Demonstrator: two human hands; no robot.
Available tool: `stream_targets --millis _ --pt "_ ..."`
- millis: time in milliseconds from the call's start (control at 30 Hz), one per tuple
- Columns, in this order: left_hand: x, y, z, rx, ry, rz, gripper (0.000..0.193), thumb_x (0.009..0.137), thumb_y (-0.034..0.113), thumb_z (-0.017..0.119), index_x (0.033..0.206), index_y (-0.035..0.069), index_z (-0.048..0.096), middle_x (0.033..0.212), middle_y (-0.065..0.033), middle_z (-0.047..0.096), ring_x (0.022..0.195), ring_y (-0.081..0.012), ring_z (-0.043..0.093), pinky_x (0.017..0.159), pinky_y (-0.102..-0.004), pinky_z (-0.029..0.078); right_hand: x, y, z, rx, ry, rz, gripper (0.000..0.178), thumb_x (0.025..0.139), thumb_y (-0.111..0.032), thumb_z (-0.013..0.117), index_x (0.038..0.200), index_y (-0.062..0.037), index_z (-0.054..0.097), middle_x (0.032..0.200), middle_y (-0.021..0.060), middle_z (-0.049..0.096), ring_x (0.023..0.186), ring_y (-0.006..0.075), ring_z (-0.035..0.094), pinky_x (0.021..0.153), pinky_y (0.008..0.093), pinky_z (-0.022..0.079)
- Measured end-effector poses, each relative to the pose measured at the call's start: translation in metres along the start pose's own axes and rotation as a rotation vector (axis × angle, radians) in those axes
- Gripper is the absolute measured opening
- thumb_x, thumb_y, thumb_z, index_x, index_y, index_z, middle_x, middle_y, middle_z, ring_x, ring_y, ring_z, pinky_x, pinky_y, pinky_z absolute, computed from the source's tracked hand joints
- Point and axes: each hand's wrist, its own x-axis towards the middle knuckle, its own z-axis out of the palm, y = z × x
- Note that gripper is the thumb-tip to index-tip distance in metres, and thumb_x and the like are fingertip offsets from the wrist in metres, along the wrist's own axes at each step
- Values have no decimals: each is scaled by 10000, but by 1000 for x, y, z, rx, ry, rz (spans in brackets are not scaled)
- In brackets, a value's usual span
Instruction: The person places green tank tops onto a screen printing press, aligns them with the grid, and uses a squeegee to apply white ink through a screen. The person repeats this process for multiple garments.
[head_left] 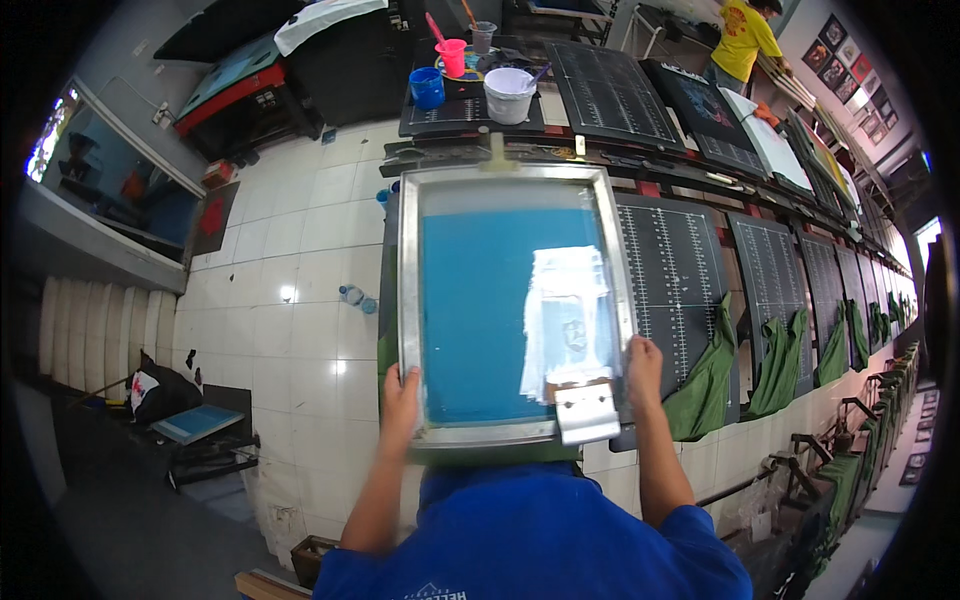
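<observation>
Left hand (401,398) clamped on the near left corner of a rectangular metal-framed printing screen with blue mesh (508,300), fingers curled over the frame rail, thumb side hidden. Right hand (643,366) closed likewise on the frame's right rail near its near corner, fingers wrapped over the edge. Screen lying flat, or nearly so, over the nearest dark printing board at the near end of a long row of such boards, with dark green cloth (500,453) peeping out under the near edge. On the mesh, toward the right side, a smear of white ink (565,315), and at the near right corner a flat grey metal squeegee blade (587,411) resting across the frame rail, just beside the right hand. Beyond the far edge of the screen, on a black gridded board (470,112): a white plastic bucket (509,94), a blue plastic cup (427,87) and a pink plastic cup (452,57), close together. To the right, green garments (709,378) hanging off the near edges of the neighbouring boards. At the far right end, a person in a yellow shirt (742,38). On the white tiled floor (300,260) to the left, a clear plastic bottle (356,297).
</observation>
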Motion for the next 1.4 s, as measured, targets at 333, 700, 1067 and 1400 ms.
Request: stream_targets --millis 333,700,1067,1400 --pt "45 -2 -55 105 38 23 428 989 272 570 1231 -81 564 1087 -130 659 978 -192 601 881 -314 469 -17 -2 82 -91 8 59 373 972 -260 559 1039 98 637 885 106 651 817 155 572 736 320 462" --pt "71 -5 -64 151 47 -28 429 978 293 572 1198 -75 600 1045 -117 669 971 -191 596 879 -314 464 -6 9 94 -108 -33 74 351 962 -240 565 1066 82 656 885 68 652 793 130 558 730 299 453" --pt "68 6 -66 153 -5 -70 453 994 280 553 1248 -95 565 1120 -132 649 1030 -194 586 922 -312 451 -13 7 92 -89 -45 94 324 967 -216 560 1086 75 639 891 63 640 788 122 547 717 290 449" --pt "79 -20 -66 379 75 47 393 978 243 582 1212 -72 608 1115 -164 602 1028 -252 575 928 -328 451 0 17 88 -21 -87 206 303 960 -202 605 1063 79 655 939 83 658 847 144 572 766 290 457"
